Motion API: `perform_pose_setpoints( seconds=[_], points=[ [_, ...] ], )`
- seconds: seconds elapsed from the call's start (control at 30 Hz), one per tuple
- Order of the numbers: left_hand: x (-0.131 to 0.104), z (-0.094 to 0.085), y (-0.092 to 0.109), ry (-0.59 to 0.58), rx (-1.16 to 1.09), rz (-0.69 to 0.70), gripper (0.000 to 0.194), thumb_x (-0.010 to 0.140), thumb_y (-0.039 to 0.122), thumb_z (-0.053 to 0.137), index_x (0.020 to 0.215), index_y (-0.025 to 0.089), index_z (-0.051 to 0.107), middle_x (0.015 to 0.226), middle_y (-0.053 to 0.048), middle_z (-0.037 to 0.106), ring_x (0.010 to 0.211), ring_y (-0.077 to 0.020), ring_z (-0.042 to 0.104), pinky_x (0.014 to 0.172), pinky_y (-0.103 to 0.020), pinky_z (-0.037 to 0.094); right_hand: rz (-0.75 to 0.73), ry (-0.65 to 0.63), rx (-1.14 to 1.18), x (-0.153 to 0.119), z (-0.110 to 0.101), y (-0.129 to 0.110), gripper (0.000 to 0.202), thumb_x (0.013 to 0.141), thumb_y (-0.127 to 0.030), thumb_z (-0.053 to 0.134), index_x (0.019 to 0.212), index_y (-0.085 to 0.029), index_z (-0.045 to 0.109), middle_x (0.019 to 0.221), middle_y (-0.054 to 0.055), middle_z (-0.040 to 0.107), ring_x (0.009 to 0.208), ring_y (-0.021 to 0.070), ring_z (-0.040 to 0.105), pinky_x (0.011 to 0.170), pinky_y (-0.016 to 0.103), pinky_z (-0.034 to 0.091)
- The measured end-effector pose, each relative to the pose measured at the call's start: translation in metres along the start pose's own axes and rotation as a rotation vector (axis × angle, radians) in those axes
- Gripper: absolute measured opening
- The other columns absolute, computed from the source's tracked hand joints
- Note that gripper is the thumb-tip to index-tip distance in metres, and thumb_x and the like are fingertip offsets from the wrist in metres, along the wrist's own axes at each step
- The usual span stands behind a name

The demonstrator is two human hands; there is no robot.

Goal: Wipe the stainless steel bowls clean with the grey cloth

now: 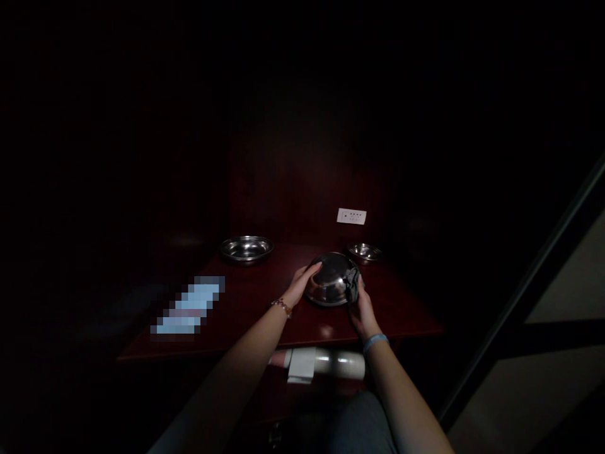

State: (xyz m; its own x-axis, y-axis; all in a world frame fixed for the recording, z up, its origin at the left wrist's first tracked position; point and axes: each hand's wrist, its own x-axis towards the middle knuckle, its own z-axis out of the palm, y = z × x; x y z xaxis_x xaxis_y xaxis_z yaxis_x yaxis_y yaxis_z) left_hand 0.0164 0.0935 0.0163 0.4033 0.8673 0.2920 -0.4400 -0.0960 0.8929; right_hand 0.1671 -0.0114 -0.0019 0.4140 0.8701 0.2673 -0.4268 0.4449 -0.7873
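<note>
A shiny metal bowl (328, 287) is tilted in front of me over the dark red desk, its rounded underside facing me. My left hand (301, 285) grips its left edge, thumb on the outer side. On the right edge my right hand (363, 308) presses a dark grey cloth (352, 284) against the bowl. The fingers of both hands are partly hidden behind the bowl. Behind it to the right sits a smaller metal bowl (364, 253). A wide, shallow metal bowl (246, 249) stands farther back on the left.
The dark red desk (401, 309) meets a wall with a white socket plate (351, 216). A blurred-out bright flat thing (189, 309) lies at the left. Below the desk's front edge are a pale cylindrical roll (340, 364) and a folded white piece (301, 366). The surroundings are very dark.
</note>
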Motion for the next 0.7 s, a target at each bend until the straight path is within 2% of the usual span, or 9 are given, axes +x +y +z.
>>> perform_pose_setpoints(
  seconds=[0.1,0.23,0.4,0.7],
  points=[
    [0.0,0.001,0.002,0.103,0.026,0.062,0.047,0.065,0.044,0.08,0.101,0.014,0.072,0.102,-0.011,0.074,0.098,-0.0242,0.067,0.093,-0.035,0.048,-0.012,-0.002,-0.036,0.001,-0.001,0.003,0.046,0.086,-0.054,0.054,0.116,-0.021,0.065,0.126,0.007,0.065,0.115,0.0174,0.061,0.104,0.033,0.043],
    [0.001,0.001,0.003,0.133,0.049,0.107,0.046,0.065,0.043,0.079,0.1,0.015,0.071,0.101,-0.009,0.073,0.095,-0.0228,0.067,0.089,-0.033,0.049,-0.04,0.011,-0.026,0.002,-0.003,0.005,0.045,0.086,-0.053,0.055,0.115,-0.021,0.066,0.125,0.006,0.066,0.117,0.0172,0.06,0.104,0.032,0.043],
    [0.0,0.003,0.005,0.125,0.08,0.148,0.046,0.064,0.042,0.08,0.1,0.014,0.07,0.102,-0.009,0.073,0.095,-0.0226,0.065,0.089,-0.033,0.047,-0.114,0.173,0.069,0.007,-0.008,0.007,0.052,0.083,-0.054,0.059,0.123,-0.022,0.061,0.133,0.004,0.061,0.122,0.0151,0.056,0.108,0.033,0.038],
    [0.0,0.003,0.009,0.174,0.09,0.135,0.044,0.061,0.04,0.081,0.095,0.013,0.069,0.093,-0.007,0.072,0.087,-0.0212,0.064,0.083,-0.032,0.047,-0.167,0.284,0.079,0.01,-0.016,0.004,0.059,0.087,-0.067,0.038,0.13,-0.03,0.055,0.137,0.0,0.057,0.123,0.0124,0.055,0.106,0.034,0.041]
  ],
)
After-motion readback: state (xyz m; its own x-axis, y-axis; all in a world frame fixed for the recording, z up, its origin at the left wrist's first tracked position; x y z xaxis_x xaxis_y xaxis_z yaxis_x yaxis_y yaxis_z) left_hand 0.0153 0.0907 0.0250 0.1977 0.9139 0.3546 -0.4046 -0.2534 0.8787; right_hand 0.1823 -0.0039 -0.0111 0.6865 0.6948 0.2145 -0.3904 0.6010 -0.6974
